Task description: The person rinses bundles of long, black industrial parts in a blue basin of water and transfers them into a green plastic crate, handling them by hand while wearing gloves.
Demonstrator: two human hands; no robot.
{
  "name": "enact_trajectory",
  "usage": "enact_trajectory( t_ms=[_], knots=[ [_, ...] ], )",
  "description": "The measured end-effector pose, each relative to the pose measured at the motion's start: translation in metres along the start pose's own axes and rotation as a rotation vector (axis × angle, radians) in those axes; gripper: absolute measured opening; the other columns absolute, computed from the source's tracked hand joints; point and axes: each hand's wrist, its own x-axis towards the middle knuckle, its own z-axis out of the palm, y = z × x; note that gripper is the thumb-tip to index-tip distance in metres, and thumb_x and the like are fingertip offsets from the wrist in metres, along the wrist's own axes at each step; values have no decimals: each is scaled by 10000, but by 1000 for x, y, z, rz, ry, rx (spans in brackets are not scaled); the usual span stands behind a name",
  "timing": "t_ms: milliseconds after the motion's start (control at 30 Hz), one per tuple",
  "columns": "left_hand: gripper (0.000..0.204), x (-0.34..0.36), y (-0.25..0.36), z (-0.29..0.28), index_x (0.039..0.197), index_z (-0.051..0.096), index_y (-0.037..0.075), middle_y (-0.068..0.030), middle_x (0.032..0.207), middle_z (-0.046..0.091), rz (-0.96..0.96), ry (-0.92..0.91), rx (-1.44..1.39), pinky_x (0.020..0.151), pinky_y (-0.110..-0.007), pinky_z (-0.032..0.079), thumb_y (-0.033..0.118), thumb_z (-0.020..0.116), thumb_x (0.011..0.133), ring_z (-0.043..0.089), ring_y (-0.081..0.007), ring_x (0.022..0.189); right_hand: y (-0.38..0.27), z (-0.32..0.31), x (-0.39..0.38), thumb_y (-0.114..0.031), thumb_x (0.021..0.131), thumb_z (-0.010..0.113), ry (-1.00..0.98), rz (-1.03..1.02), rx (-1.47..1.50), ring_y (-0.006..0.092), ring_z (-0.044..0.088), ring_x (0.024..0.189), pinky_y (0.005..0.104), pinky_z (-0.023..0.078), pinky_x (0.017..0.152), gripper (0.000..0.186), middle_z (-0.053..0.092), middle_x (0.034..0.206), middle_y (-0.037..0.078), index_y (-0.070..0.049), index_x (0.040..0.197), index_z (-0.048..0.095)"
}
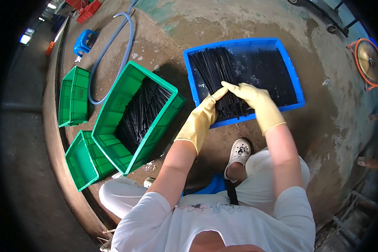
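Observation:
My left hand [208, 107] and my right hand [250, 94], both in long yellow rubber gloves, meet over the lower end of a bundle of long black strips [210, 67]. Their fingers are curved and pressed onto the bundle, gripping it from either side, with the fingertips nearly touching. The bundle lies in the left part of a blue plastic tub [296, 84] holding dark water. Left of the tub, a deep green crate [113, 122] holds a loose pile of similar black strips [140, 109].
Two more green crates [73, 96] [80, 168] stand at left beside a blue hose [96, 71] and blue stool [82, 42]. An orange floor fan [367, 63] and wheeled cart [336, 23] are at right. My feet, one in a white clog [240, 149], are below the tub.

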Motion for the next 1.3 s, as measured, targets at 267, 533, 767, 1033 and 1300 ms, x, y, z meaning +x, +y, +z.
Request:
enact_trajectory(
  t_ms=[267, 533, 767, 1033, 1300],
  knots=[
    [528, 4, 8, -1, 1443, 495, 17, -184, 1372, 613, -23, 96, 123, 1066, -503, 509, 148, 667, 962, 632, -351, 1197, 27, -23, -39, -542, 707, 829, -308, -70, -696, 262, 691, 980, 407, 531, 843, 669, 731, 1034, 164, 5, 1071, 702],
    [445, 59, -27, -79, 1414, 517, 21, -185, 1368, 613, 287, -81, 707, 1104, -451, 488, 135, 613, 995, 616, -324, 1226, 48, -30, -48, -352, 823, 814, -169, 74, -570, 265, 690, 1053, 417, 525, 889, 407, 739, 1119, 116, -102, 1132, 723],
    [395, 74, -32, -93, 1408, 541, 56, -154, 1385, 611, 155, -125, 215, 1121, -359, 471, 236, 524, 1057, 593, -291, 1269, 14, -38, -91, -220, 839, 782, -61, 145, -503, 217, 663, 763, 392, 527, 725, 284, 739, 941, 88, -81, 1081, 730],
    [602, 24, -4, -14, 1607, 255, 112, -17, 1649, 312, -157, -83, -55, 1261, -289, 195, 139, 492, 1054, 333, -164, 1490, 98, -147, -136, -313, 937, 681, 204, 338, 8, 211, 697, 618, 330, 506, 525, 329, 749, 818, 158, -15, 1074, 702],
    [430, 38, -35, -68, 1454, 478, -17, -170, 1431, 564, 617, -654, 285, 1168, -336, 418, 177, 328, 1100, 577, -270, 1291, 71, -46, -30, -633, 847, 719, 287, 73, -141, 340, 482, 1381, 410, 399, 1134, 956, 511, 1463, 276, 100, 1419, 493]
  ],
)
